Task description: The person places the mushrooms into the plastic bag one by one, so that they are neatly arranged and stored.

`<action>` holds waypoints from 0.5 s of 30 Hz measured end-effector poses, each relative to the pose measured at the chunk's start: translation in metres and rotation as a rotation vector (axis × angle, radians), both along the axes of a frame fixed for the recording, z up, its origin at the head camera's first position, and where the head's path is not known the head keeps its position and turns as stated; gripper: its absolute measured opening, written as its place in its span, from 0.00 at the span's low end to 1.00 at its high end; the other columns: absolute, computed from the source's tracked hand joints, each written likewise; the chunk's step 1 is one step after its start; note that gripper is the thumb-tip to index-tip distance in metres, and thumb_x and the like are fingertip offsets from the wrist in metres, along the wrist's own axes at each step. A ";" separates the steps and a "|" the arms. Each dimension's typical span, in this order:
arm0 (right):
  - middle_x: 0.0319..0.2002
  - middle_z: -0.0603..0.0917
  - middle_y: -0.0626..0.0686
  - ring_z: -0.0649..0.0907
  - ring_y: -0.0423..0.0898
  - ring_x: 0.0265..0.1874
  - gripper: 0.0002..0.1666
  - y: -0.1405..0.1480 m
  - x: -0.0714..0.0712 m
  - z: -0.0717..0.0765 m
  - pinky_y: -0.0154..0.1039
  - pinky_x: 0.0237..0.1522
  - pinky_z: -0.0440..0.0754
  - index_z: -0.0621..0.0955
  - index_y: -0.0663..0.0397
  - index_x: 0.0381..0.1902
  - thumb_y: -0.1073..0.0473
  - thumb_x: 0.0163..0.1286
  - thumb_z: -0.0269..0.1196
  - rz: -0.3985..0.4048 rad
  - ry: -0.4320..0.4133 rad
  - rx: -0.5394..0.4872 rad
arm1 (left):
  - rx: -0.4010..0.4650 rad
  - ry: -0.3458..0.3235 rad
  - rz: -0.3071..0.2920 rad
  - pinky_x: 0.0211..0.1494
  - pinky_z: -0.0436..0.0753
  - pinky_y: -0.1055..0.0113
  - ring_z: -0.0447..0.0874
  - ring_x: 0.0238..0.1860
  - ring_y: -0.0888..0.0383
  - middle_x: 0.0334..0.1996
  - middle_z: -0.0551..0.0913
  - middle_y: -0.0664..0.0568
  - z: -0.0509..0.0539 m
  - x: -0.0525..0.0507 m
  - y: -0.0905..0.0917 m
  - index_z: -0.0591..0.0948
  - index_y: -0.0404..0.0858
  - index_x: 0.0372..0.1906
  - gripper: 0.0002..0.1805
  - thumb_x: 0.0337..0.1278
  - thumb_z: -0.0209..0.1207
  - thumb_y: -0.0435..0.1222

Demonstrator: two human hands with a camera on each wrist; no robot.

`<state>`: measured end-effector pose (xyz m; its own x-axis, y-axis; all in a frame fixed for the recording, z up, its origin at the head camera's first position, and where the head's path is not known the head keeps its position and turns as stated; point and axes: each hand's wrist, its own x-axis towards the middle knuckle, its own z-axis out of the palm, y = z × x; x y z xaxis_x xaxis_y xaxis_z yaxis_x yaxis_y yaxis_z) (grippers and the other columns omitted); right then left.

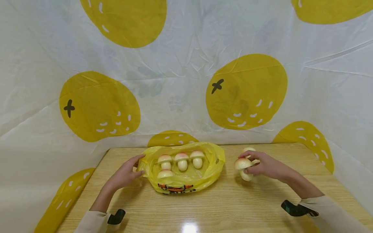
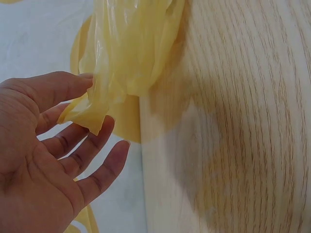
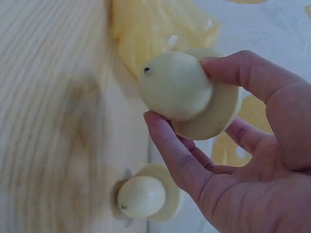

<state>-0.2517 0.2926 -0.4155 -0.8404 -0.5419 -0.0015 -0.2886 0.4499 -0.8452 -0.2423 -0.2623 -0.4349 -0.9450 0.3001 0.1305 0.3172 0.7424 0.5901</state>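
Note:
A yellow plastic bag [image 1: 182, 185] lies on the table with its mouth spread wide. Inside it are several toy mushrooms [image 1: 182, 161] with pink-tinged caps and pale stems. At the bag's left rim, my left hand [image 1: 128, 172] pinches the thin plastic [image 2: 99, 104] between thumb and fingers, the other fingers loosely bent. To the right of the bag, my right hand [image 1: 263, 165] grips another mushroom [image 3: 177, 87], thumb and fingers around its stem and cap. One more mushroom [image 3: 143, 196] rests on the table just behind that hand, partly hidden in the head view.
The wooden table [image 1: 204, 210] ends at the back against a white cloth [image 1: 175, 106] printed with big yellow fruit. This cloth also hangs at both sides. Dark straps [image 1: 116, 216] show at both wrists.

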 end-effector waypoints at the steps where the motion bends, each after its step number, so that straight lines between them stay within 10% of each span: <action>1: 0.58 0.74 0.69 0.82 0.57 0.49 0.28 -0.001 0.000 0.002 0.46 0.42 0.85 0.76 0.57 0.64 0.58 0.69 0.68 -0.005 0.001 -0.010 | -0.001 0.002 0.001 0.49 0.81 0.55 0.77 0.57 0.43 0.67 0.73 0.37 0.000 0.000 0.000 0.63 0.34 0.77 0.38 0.66 0.64 0.33; 15: 0.63 0.71 0.66 0.83 0.57 0.49 0.31 -0.027 -0.006 0.039 0.49 0.47 0.84 0.73 0.52 0.68 0.54 0.70 0.68 -0.043 0.013 -0.079 | 0.005 0.002 0.000 0.50 0.81 0.55 0.77 0.56 0.45 0.65 0.74 0.39 0.001 0.001 0.000 0.63 0.34 0.77 0.38 0.66 0.65 0.34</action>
